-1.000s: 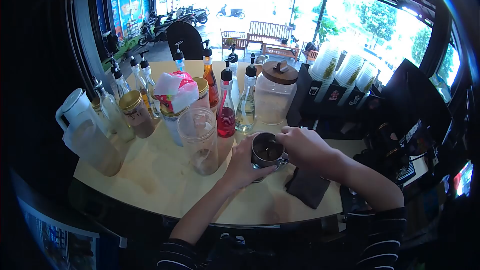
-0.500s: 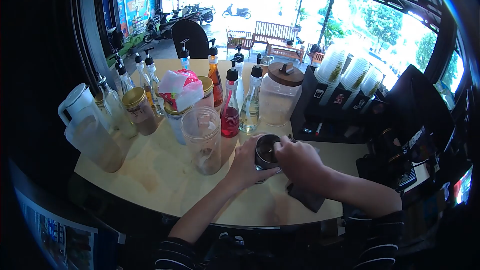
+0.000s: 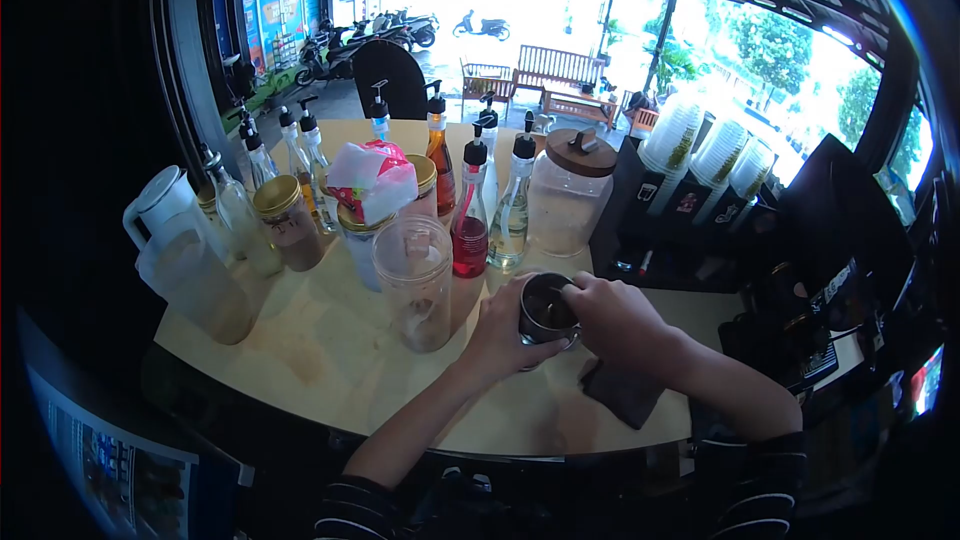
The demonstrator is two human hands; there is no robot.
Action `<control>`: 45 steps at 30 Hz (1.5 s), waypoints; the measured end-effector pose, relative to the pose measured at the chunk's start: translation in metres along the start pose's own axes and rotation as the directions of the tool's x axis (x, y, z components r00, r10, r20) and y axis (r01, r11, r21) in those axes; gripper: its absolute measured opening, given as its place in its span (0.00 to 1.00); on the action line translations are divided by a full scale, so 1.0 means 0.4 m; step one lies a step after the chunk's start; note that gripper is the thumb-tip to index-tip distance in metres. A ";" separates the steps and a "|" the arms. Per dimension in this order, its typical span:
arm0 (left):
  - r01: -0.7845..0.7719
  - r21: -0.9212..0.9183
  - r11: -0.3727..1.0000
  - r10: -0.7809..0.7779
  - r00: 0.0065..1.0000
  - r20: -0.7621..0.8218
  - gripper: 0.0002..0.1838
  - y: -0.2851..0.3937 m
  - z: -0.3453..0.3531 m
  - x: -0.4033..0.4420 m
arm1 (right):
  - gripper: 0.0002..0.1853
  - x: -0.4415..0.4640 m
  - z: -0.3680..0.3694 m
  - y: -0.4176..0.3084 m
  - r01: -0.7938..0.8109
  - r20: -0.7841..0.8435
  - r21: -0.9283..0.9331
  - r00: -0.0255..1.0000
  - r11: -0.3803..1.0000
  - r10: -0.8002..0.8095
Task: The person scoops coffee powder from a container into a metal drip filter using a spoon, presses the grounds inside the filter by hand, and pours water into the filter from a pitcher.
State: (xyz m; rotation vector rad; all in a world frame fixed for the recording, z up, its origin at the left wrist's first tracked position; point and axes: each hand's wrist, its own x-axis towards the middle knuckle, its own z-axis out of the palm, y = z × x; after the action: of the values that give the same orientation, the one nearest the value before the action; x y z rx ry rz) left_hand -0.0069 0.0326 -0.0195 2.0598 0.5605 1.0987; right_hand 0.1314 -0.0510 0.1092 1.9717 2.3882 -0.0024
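Note:
My left hand [image 3: 494, 335] is wrapped round the side of a metal cup [image 3: 537, 298], its thumb along the near side. The cup's mouth faces up and its inside looks dark. Over the cup's right rim, my right hand [image 3: 622, 318] has its fingers closed in a pinch. What those fingers hold is hidden, though a thin shape shows faintly inside the cup. To the left of the cup stands a tall clear plastic container [image 3: 412, 285]. A dark folded cloth [image 3: 622, 395] lies on the tabletop [image 3: 330, 380] below my right wrist.
Behind the hands are pump bottles, including a red syrup bottle [image 3: 470, 240], and a glass jar with wooden lid [image 3: 570, 200]. Gold-lidded jars [image 3: 290, 225] and pitchers [image 3: 195, 280] stand left. A black holder [image 3: 660, 225] with stacked plastic cups [image 3: 672, 135] is at the right.
The view has shifted slightly, so the scene sits a little further right. Both hands stay at the cup; the right hand's fingers have moved slightly at its rim.

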 end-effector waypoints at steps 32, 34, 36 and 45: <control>-0.064 0.103 0.993 0.070 0.996 -0.053 0.46 0.011 0.005 -0.005 | 0.10 0.031 0.048 0.035 0.064 -0.137 -0.108 0.987 0.992 -0.078; 0.053 -0.082 0.995 -0.055 0.998 -0.023 0.48 0.014 -0.001 -0.001 | 0.11 0.029 0.048 0.062 0.167 -0.152 -0.029 0.974 0.985 -0.170; 0.078 -0.071 0.994 -0.078 0.997 0.000 0.48 0.021 -0.012 0.002 | 0.11 0.029 0.039 0.062 0.275 -0.169 0.054 0.950 0.960 -0.263; 0.012 -0.026 1.000 -0.008 0.986 0.167 0.50 0.030 -0.059 0.037 | 0.10 -0.002 0.041 0.053 0.333 -0.330 -0.176 0.867 0.926 -0.374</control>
State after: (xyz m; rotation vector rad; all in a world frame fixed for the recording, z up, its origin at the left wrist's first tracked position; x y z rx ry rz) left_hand -0.0182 0.0439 0.0061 2.0997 0.4692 0.9116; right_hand 0.1529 -0.0481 0.0935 1.5644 2.8680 0.5136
